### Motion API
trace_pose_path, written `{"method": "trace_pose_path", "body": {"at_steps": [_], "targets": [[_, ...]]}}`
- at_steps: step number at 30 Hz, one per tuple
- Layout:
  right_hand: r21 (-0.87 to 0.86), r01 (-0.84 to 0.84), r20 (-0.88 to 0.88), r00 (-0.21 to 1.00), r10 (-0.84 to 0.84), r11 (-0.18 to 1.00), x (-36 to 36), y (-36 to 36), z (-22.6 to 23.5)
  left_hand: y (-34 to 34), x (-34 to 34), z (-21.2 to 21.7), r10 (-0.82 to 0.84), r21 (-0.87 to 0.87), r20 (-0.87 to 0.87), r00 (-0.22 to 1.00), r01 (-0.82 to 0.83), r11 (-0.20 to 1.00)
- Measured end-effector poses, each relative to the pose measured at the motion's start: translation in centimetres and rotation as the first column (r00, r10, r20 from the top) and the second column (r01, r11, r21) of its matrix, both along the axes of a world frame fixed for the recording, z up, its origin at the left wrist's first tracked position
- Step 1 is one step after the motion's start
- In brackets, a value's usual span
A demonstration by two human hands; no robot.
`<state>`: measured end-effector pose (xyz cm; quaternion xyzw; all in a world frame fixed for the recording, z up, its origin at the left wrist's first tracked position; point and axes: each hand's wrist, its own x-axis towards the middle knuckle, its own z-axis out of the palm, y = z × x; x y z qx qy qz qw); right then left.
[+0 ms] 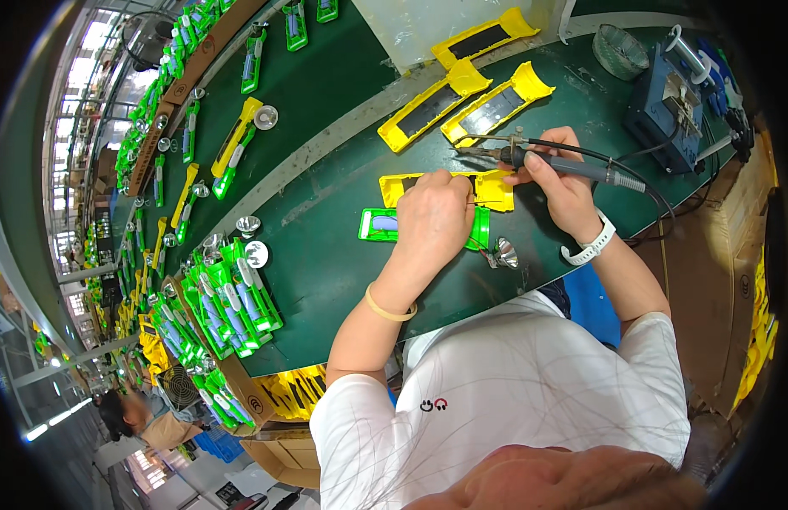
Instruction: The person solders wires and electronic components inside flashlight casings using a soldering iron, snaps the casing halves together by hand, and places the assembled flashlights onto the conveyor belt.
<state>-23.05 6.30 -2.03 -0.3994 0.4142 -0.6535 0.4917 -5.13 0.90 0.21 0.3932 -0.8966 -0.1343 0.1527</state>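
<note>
My left hand [434, 217] rests on a yellow plastic housing [496, 189] and a green housing [378, 224] that lie side by side on the green bench; its fingers pinch a thin wire or solder strand at the yellow part. My right hand [560, 183] grips a dark soldering iron [572, 167] like a pen, its tip pointing left over the yellow housing. The iron's cable runs right toward the blue soldering station [666, 110]. A silver reflector cup [504, 252] lies just below my hands.
Two more yellow housings [462, 100] lie beyond my hands, another [483, 38] farther back. A cardboard box of green assemblies [232, 306] stands at left, with green and yellow parts [236, 140] along a conveyor. A clear dish [622, 49] sits top right. Another person [139, 418] sits lower left.
</note>
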Motion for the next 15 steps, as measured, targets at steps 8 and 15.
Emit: {"method": "trace_pose_path", "body": {"at_steps": [8,15], "targets": [[0.005,0.021,-0.013,1.0,-0.021,1.0,0.07,0.03,-0.74,0.09,0.03,-0.06,0.003,-0.018,0.027,1.0,-0.002,1.0],[0.015,0.019,0.001,1.0,-0.02,1.0,0.13,0.25,-0.48,0.47,0.0,-0.11,0.02,-0.056,0.053,0.998,-0.017,0.998]]}}
